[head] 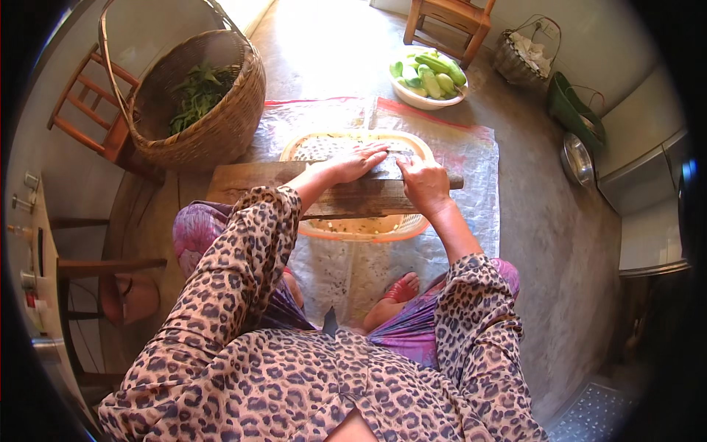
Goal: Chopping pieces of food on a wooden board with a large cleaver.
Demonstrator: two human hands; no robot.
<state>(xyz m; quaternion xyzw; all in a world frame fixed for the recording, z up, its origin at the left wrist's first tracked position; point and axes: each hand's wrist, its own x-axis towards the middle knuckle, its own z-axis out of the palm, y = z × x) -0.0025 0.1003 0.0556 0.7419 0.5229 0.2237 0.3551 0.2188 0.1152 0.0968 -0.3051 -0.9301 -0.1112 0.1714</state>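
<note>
A worn wooden board (364,200) lies across an oval plastic basket (364,231) with small cut bits in it. My left hand (353,162) rests near the board's far edge, fingers stretched to the right and close to my right hand. My right hand (424,179) is curled at the right part of the board, by a flat metal blade (389,166). Its grip on the blade or handle is partly hidden by the fingers. A dark rod-like end (456,182) sticks out to the right of this hand. The basket stands on a whitish plastic sheet (458,149).
A tall wicker basket (237,121) with green leaves (201,99) stands at the far left, beside a wooden chair (91,110). Beyond the sheet is a bowl (425,102) of pale green cucumbers (433,74), near another wooden chair (450,19). A metal basin (578,159) is at the right.
</note>
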